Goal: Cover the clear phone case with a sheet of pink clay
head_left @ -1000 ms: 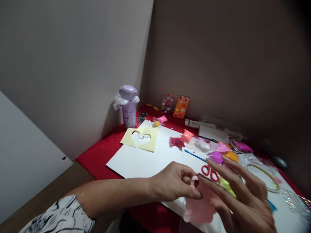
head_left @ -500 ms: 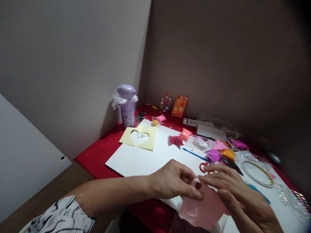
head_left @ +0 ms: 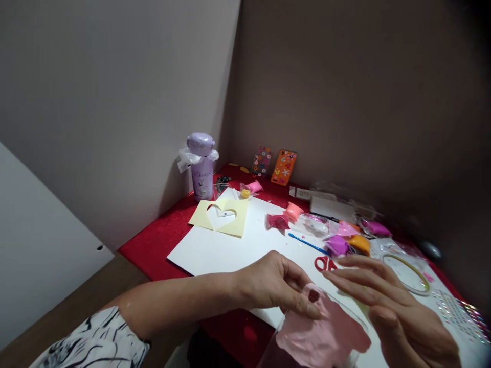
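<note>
My left hand (head_left: 274,286) pinches the top left edge of a clear phone case covered with pink clay (head_left: 322,332). A small dark red opening shows near its top, and a clear rim shows along its right side. The clay has an uneven edge and a wrinkled surface. To its right, my right hand (head_left: 402,306) is apart from it, fingers stretched out and holding nothing. Just beyond those fingertips lie scissors with red handles (head_left: 322,263), their blades hidden behind the hand.
On the red cloth (head_left: 161,245) lies a white board (head_left: 215,255) bearing yellow paper with a heart cutout (head_left: 199,217). Behind stand a lilac bottle (head_left: 202,176) and an orange decorated phone case (head_left: 284,167). Clay packets (head_left: 337,245), a blue tool (head_left: 309,244) and gem stickers (head_left: 456,309) lie rightward.
My right hand has drawn back to the right from the pink clay, uncovering its right edge and more of the red scissor handles. The left hand keeps its hold.
</note>
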### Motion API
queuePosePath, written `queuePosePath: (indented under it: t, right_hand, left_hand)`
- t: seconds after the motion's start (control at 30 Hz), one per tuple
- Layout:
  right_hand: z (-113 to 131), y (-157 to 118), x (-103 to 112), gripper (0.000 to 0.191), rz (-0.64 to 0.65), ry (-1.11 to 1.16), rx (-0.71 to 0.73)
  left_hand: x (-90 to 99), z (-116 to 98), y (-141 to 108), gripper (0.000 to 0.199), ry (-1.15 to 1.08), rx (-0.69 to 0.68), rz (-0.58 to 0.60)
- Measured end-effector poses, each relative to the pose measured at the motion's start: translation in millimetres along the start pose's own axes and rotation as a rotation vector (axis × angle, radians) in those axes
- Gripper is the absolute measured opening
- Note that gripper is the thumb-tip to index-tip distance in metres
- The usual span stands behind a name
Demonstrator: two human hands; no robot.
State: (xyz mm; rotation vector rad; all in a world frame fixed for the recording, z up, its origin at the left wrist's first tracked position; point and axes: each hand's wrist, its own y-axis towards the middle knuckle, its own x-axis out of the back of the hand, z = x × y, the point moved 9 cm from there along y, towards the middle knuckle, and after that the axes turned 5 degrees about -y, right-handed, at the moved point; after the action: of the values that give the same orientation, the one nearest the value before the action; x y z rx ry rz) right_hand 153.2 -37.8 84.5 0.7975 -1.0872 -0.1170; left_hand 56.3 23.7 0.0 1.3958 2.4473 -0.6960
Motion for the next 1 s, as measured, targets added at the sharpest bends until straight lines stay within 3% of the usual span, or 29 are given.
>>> queuePosePath:
  t: [0.33, 0.53, 0.6, 0.77, 1.0]
  right_hand:
    - [12.9, -1.1, -8.5, 0.042, 0.092, -0.11, 0.117]
    - [30.8, 1.9, 1.3, 0.044, -0.029, -0.224, 0.309]
    - [29.5, 2.7, -0.6, 0.042, -0.002, -0.201, 0.289]
    - [13.2, 4.6, 0.8, 0.038, 0.003, -0.062, 0.071]
    - [19.7, 2.2, -9.0, 0.043, 0.105, -0.15, 0.185]
  left_hand:
    - [-1.8, -1.8, -1.6, 0.05, 0.019, 0.015, 0.024]
    - [-1.7, 3.0, -1.2, 0.049, 0.047, 0.056, 0.046]
    - [-1.5, 3.5, -1.1, 0.049, 0.047, 0.055, 0.043]
    - [-0.4, 3.9, -1.5, 0.051, 0.028, 0.041, 0.028]
    - [-5.1, 0.6, -2.4, 0.046, 0.068, 0.038, 0.079]
